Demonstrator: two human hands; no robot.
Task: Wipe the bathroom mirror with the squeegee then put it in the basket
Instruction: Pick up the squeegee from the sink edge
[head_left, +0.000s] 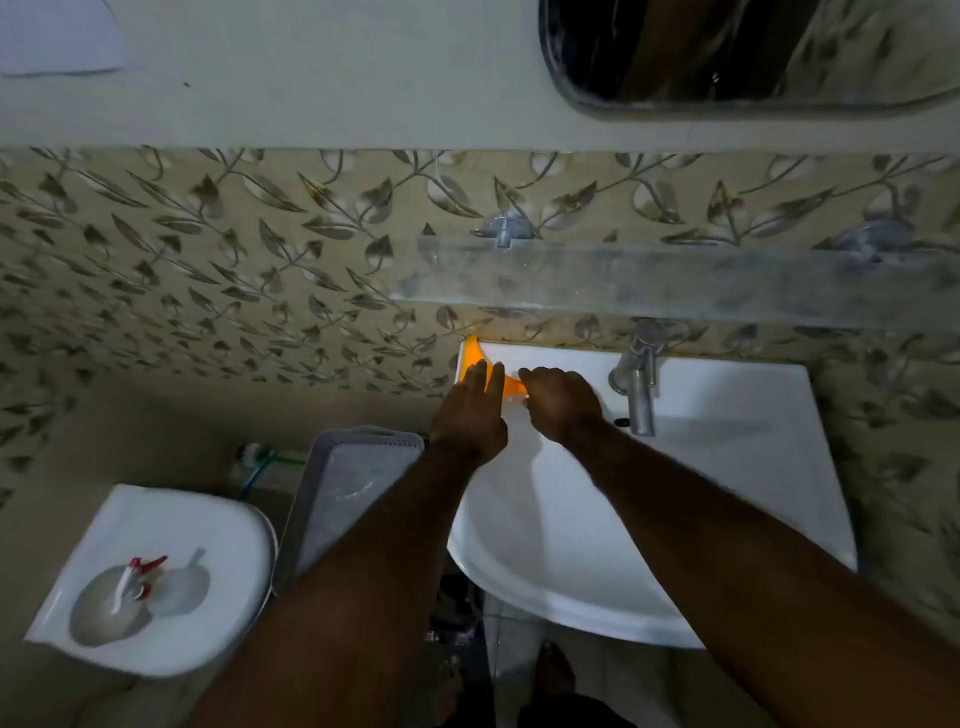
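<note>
At the back left corner of the sink (727, 457), we are reaching with both hands for the orange squeegee (475, 356), which is lying on the rim close against the tiled wall. Our left hand (470, 415) is spreading flat over it, fingers open and not yet clamped on anything. Our right hand (561, 402) is curling at the other end, apparently on a pale part of the tool, though blur is keeping us from telling whether that grip is closed on it or only touching.

Several things are threatening to go wrong. We are working on a narrow, smooth ledge, so a clumsy pinch is likely to nudge the squeegee off the corner, either down into the bowl or over the left edge toward the floor. If it is wet, it may be sliding out of our fingers as we lift.

Rising from here, we are risking a knock against the glass shelf (675, 283) overhanging the sink, and the tap (640, 384) is standing just beside our right wrist. The mirror (753, 52) is hanging well above, so we are facing a long upward reach with the tool.

The basket (358, 483) is standing left of the sink, tilted and partly behind our left arm; a careless drop later may be missing it. The spray bottle (136, 579) on the toilet lid is sitting well apart.
</note>
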